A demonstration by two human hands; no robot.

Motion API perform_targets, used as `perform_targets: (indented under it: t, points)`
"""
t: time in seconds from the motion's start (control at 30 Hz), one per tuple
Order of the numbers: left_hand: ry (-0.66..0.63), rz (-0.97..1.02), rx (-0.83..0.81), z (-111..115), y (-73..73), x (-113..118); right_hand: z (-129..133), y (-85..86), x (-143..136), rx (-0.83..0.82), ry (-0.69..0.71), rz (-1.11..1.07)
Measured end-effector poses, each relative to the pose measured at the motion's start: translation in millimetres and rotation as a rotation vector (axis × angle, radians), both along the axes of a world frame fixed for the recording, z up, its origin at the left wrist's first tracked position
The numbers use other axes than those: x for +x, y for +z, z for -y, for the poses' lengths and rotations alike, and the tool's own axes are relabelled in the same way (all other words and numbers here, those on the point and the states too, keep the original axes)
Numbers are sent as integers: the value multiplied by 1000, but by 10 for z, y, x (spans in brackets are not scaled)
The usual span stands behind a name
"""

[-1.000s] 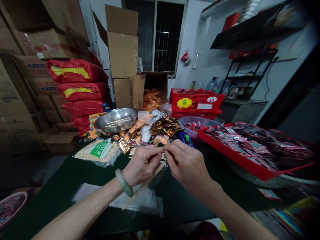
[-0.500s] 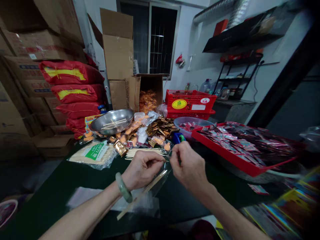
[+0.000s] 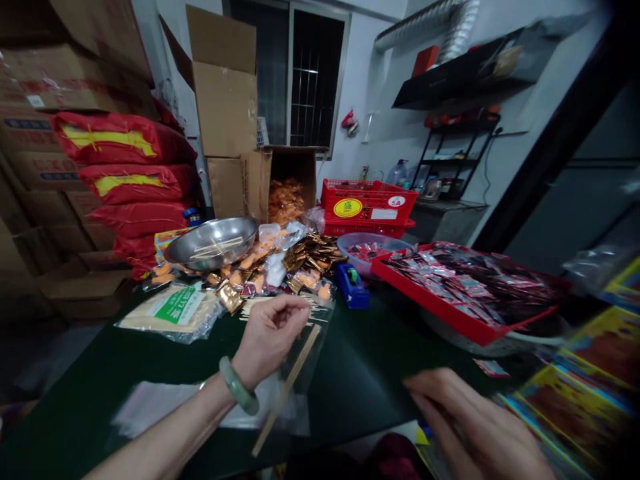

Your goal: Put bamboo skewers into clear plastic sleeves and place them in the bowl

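My left hand (image 3: 273,333), a green bangle (image 3: 239,387) on its wrist, is closed in a pinch on the top of a clear plastic bag (image 3: 316,360). Thin bamboo sticks (image 3: 291,377) show slantwise in the bag, their lower end close to the front of the table. My right hand (image 3: 470,420) is at the lower right, blurred, with finger and thumb apart and nothing visible between them. Beyond the left hand lie more loose sticks (image 3: 320,310) and a blue tape dispenser (image 3: 353,287). Flat clear bags (image 3: 155,407) lie beneath the left forearm.
A red tray (image 3: 440,307) of small packets stands right, beside yellow boxes (image 3: 575,413). At the back are a steel bowl (image 3: 210,243), gold packets (image 3: 320,250), a red basket (image 3: 370,203) and an open carton (image 3: 257,187). A packaged stick bundle (image 3: 170,310) lies left.
My right hand has left the bag's top and moved down and right, away from my left hand. The tape dispenser it partly hid now shows. My left hand keeps its pinch.
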State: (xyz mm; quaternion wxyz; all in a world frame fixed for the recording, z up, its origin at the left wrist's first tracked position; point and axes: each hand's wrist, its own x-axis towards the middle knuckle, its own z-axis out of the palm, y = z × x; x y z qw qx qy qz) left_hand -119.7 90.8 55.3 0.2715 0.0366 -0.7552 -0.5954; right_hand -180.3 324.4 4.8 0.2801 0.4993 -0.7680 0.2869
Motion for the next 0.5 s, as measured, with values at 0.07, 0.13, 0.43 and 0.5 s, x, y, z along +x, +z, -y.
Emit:
perform_targets:
  t: [0.07,0.13,0.43,0.5]
  points:
    - [-46,-28,-29,-121,-18,-10,237,239,107,-107,14,-123]
    - [-92,-72,-99,-223,-27,6,487,421,168,-217,35,-164]
    - [-165,-116,-379,-343,12,140,751,454,133,-259,21,-93]
    - [-183,-76,-384,-356,27,144,736,436,143,-252,-3,-151]
